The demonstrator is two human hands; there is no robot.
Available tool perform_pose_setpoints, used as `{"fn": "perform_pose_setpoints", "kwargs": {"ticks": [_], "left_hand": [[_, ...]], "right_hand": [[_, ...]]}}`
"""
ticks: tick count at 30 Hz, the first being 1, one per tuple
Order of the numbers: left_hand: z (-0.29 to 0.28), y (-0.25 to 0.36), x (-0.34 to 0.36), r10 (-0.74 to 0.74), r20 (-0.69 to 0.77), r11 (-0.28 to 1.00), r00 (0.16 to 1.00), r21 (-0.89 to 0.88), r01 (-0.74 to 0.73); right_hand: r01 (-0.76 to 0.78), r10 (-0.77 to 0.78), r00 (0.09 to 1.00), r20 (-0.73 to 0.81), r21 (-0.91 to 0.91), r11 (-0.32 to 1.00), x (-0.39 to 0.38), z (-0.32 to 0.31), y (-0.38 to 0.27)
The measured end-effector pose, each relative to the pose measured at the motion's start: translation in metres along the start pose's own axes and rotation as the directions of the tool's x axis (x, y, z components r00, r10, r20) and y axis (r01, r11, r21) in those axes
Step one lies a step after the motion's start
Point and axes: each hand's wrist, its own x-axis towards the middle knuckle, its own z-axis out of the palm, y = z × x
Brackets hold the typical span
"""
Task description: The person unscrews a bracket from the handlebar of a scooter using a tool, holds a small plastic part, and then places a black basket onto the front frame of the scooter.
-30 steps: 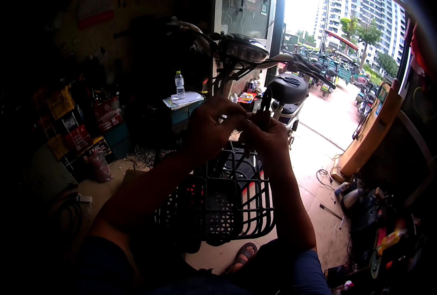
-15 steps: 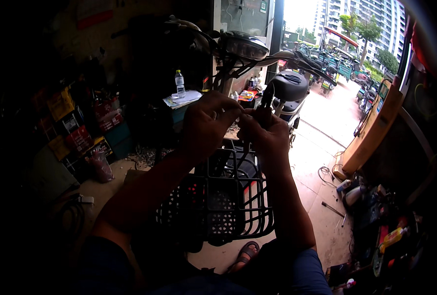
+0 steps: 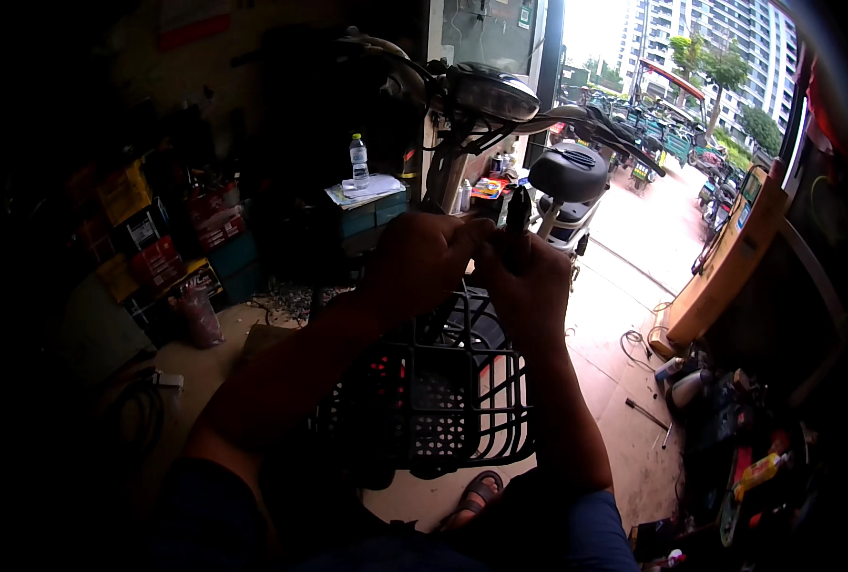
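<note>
Both my hands are raised close together above the black basket (image 3: 411, 381) of an electric bike. My right hand (image 3: 531, 291) is wrapped round dark pliers (image 3: 520, 205), whose jaws point up and look closed. Against its thumb side, my left hand (image 3: 416, 257) is closed in a pinch. Whatever its fingertips hold is too dark and small to make out. Beyond the hands are the bike's headlight unit (image 3: 490, 92), handlebar (image 3: 586, 119) and black saddle (image 3: 569, 172).
A water bottle (image 3: 359, 160) and papers stand on a low cabinet (image 3: 378, 212). Stacked boxes (image 3: 157, 257) fill the dark left side. Tools and bottles clutter the right, near a leaning wooden board (image 3: 729, 257) and a cable (image 3: 637, 349). My sandalled foot (image 3: 479, 491) is below.
The pliers have turned more upright, and their jaws, slightly apart before, now look closed. My left hand has rolled over, its knuckles higher. The whole view has shifted slightly.
</note>
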Motion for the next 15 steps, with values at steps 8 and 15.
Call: {"fn": "perform_pose_setpoints", "kwargs": {"ticks": [8,15], "left_hand": [[0.013,-0.012,0.002,0.104,-0.047,0.994,0.993,-0.016,-0.105],[0.023,-0.015,0.000,0.097,-0.095,0.967,0.991,-0.227,-0.117]], "right_hand": [[0.023,-0.011,0.991,-0.131,0.096,0.995,-0.005,0.011,0.001],[-0.124,0.157,0.987,-0.046,0.410,0.903,-0.003,0.014,0.017]]}}
